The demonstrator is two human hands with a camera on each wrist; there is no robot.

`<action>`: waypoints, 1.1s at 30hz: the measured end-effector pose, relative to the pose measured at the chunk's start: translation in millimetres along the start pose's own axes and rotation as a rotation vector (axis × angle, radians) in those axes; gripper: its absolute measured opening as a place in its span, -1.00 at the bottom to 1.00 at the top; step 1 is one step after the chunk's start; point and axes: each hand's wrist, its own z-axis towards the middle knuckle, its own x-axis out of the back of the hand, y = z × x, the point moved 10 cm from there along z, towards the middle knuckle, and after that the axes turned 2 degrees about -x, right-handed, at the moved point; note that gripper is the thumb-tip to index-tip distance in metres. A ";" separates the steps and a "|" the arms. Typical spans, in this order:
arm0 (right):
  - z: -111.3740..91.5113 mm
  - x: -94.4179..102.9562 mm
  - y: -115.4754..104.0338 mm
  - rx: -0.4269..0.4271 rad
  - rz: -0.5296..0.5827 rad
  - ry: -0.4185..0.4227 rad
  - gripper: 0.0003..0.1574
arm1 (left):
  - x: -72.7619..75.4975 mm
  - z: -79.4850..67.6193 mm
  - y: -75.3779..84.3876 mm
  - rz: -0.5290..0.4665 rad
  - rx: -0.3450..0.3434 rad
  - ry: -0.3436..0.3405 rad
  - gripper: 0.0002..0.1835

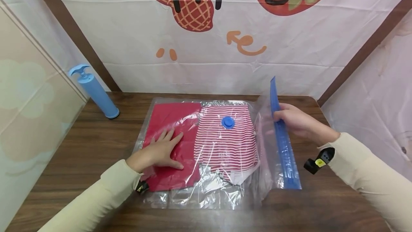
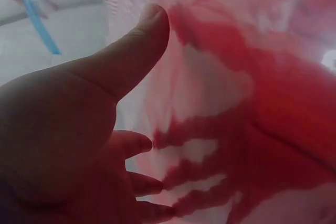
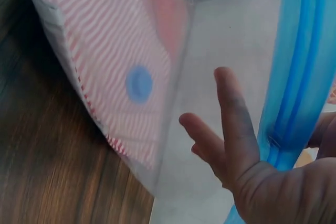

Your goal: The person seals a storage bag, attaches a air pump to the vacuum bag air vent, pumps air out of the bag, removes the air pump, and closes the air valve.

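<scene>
A clear plastic vacuum storage bag lies on the table with a folded red cloth and a red-and-white striped garment side by side inside it. A round blue valve sits over the stripes. My left hand rests with spread fingers on the film above the red cloth. At the bag's right end, my right hand grips the blue zip strip, which stands raised from the table. In the right wrist view, fingers show on one side of the strip.
A light-blue hand pump stands at the table's back left, near the side wall. Printed fabric hangs behind the brown wooden table. Black camera straps are on both wrists.
</scene>
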 end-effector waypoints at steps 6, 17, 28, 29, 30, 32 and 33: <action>-7.2 12.8 -0.2 0.032 0.004 0.007 -0.17 | -3.1 -2.0 -6.5 -0.004 0.020 0.024 0.28; -22.2 51.3 25.4 0.010 -0.040 0.003 -0.15 | 0.4 -4.6 -8.7 0.018 0.020 0.056 0.25; -26.9 80.8 74.0 -0.052 -0.243 0.091 -0.23 | 0.0 -2.8 -16.0 0.015 0.008 0.057 0.24; -26.6 81.9 78.1 -0.057 -0.264 0.100 -0.25 | -0.1 -2.6 -16.8 0.017 0.009 0.055 0.24; -26.0 83.4 82.2 -0.060 -0.287 0.113 -0.28 | -0.3 -2.6 -17.3 0.018 0.008 0.053 0.24; -25.5 86.9 89.0 -0.063 -0.333 0.137 -0.31 | -0.5 -2.5 -18.4 0.016 0.009 0.050 0.24; -25.2 88.7 91.6 -0.063 -0.357 0.150 -0.32 | -0.4 -2.6 -18.6 0.016 0.008 0.050 0.24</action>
